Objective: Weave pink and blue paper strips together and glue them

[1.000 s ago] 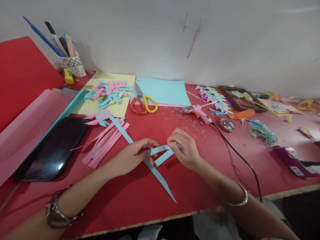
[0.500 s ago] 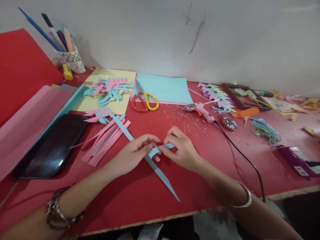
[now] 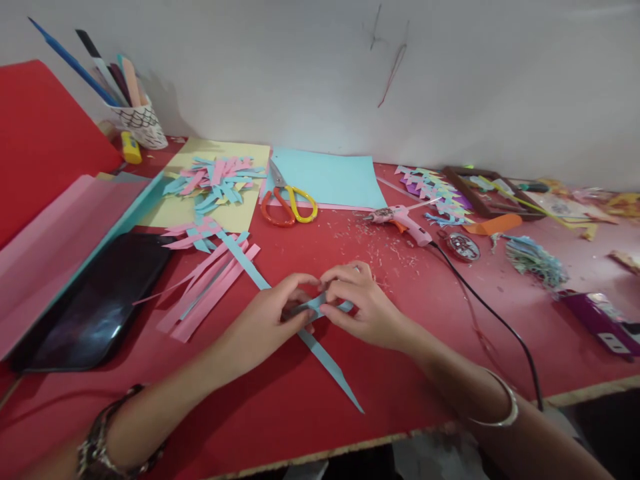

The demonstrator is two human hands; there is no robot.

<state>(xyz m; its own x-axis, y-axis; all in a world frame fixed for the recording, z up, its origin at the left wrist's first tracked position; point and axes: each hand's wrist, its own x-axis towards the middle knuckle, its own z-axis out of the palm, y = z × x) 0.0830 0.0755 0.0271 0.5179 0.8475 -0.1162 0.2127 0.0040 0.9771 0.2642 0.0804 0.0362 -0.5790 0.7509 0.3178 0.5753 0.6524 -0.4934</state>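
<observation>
Between my two hands is a short light-blue paper strip (image 3: 316,305). My left hand (image 3: 280,310) pinches its left part between thumb and fingers. On the strip's right part, the thumb and fingers of my right hand (image 3: 363,300) are closed, with the end showing between them. A longer blue paper strip (image 3: 327,363) lies slanting on the red table beneath my left hand, its middle hidden there. Left of that hand lie loose pink paper strips (image 3: 213,297) and a small cluster of woven pink and blue pieces (image 3: 195,233).
Scissors (image 3: 287,200) lie by a blue paper sheet (image 3: 330,177). A pink glue gun (image 3: 405,223) with a black cord rests to the right. A black phone (image 3: 100,300) lies at left, a pen cup (image 3: 143,123) behind it. A purple box (image 3: 597,320) is at far right.
My right hand has shifted its fingers over the short blue strip, and the strip's angle between my hands has changed. The view has moved slightly.
</observation>
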